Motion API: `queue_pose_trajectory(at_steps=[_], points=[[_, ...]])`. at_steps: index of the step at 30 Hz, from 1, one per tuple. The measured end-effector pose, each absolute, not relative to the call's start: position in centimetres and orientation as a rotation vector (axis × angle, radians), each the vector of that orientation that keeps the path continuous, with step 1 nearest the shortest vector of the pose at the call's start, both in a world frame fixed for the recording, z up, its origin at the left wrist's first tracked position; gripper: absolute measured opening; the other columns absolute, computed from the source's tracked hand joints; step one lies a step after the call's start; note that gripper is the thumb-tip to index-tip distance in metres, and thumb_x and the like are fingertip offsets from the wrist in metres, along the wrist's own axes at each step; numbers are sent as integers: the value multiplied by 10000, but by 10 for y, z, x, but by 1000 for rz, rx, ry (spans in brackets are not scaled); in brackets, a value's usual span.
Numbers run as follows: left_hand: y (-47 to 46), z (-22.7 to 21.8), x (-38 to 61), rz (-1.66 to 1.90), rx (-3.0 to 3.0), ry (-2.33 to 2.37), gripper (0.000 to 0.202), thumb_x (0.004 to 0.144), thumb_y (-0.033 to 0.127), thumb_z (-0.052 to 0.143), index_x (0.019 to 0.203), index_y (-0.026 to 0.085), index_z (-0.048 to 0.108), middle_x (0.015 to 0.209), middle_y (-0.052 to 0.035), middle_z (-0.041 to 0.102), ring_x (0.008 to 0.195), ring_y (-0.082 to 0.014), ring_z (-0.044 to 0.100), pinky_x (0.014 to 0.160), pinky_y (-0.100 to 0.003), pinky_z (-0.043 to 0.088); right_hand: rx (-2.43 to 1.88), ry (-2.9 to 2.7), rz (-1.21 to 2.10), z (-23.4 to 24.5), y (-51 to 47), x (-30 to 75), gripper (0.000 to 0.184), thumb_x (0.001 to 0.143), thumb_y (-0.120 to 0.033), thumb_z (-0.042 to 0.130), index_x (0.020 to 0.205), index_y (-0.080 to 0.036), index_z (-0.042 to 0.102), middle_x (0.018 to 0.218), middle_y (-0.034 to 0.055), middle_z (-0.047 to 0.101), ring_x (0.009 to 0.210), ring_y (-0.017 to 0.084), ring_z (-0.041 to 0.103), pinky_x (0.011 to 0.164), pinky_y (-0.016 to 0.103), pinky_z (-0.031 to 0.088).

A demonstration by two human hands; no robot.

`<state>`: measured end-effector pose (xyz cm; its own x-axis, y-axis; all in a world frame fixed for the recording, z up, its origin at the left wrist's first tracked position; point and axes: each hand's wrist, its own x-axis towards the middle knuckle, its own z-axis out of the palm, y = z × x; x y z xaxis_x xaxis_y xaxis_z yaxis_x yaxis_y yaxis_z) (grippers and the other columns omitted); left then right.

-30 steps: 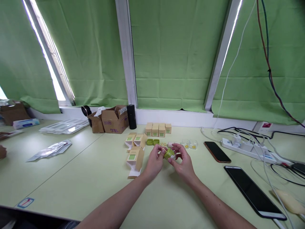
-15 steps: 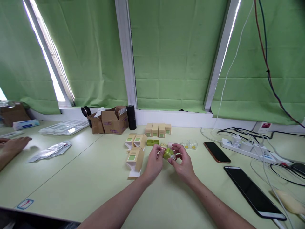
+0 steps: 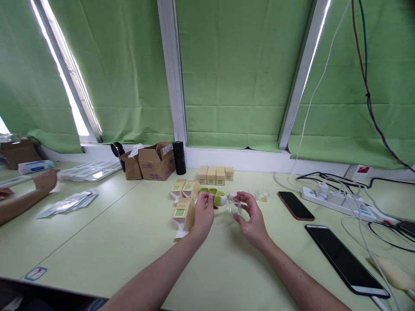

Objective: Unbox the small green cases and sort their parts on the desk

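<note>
Between the thumb and fingers of my left hand is a small green piece with a white rounded end. My right hand grips a clear plastic cup, its thumb below and fingers above. The cup is apart from the green piece or just at its edge; I cannot tell which. Behind my left fingers sit more green pieces, partly covered. A pinkish-white part shows beyond the clear cup. Two clear cups with yellow bits stand past my right fingers.
Open kraft boxes stand left of my hands, and closed ones stand behind. Phones and a power strip with cables lie right. Cardboard boxes and a black cylinder are at the back. Another person's hand is far left.
My hands have drawn apart, and the clear cup now shows separately in my right hand, with the green piece in my left. The other person's hand has moved right.
</note>
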<state>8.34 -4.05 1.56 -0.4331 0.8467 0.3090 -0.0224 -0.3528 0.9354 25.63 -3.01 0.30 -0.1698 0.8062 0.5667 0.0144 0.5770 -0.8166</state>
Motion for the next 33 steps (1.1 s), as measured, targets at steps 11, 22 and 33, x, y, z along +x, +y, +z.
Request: queue_pose_trajectory(at_steps=[11,22,33], points=[[-38,11,80,1860,1013,1283,439,833,611,711,859,206,542,846,-26,625,776,-167,612,628,-286,581,-879,-1758,370,20,-17,278,484,735,-117,599,1195,-261,637,1247,80,627,1197,295,576,990,478,528],[-37,8,81,1805,1060,1300,499,801,669,709,870,203,542,833,-16,610,769,-158,598,631,-270,568,-1550,-1839,59,19,36,342,581,667,15,545,1181,-220,683,1152,78,632,1008,229,648,823,300,476],[-37,8,81,1772,1077,1320,481,813,652,706,871,202,547,852,-29,649,770,-160,617,638,-267,560,-1725,-1910,157,-1,56,367,443,715,-17,613,1120,-177,689,1076,104,735,954,235,675,738,276,416]])
